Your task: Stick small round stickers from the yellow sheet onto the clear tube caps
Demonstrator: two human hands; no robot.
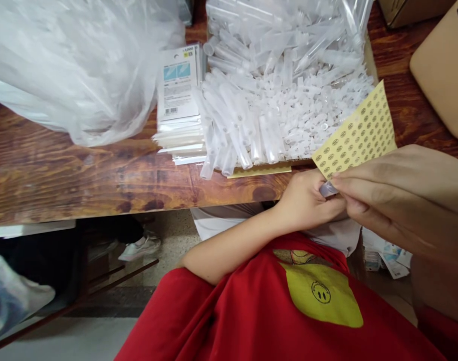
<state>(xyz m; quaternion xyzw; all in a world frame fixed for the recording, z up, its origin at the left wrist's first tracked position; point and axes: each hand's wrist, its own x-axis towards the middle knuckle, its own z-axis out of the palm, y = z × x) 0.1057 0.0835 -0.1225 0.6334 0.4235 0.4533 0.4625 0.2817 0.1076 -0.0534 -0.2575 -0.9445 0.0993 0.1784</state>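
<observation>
My left hand (306, 203) is closed round a small translucent plastic tube (327, 189), whose end shows between thumb and fingers. My right hand (402, 195) meets it from the right, its fingertips pressed together beside the tube. A yellow sheet of small round printed stickers (360, 133) stands up tilted from behind the right fingers, which appear to hold it; the grip itself is hidden. Just beyond the hands, a shallow box (372, 60) holds a heap of small white plastic pieces (307, 110). Several longer translucent tubes (232, 130) lie across its left front side.
Left of the box is a stack of printed cards (178, 95). A big clear plastic bag (82, 70) covers the back left of the wooden table (82, 175). A tan container (445, 75) stands at the right. Another yellow sheet (261, 172) pokes out under the box.
</observation>
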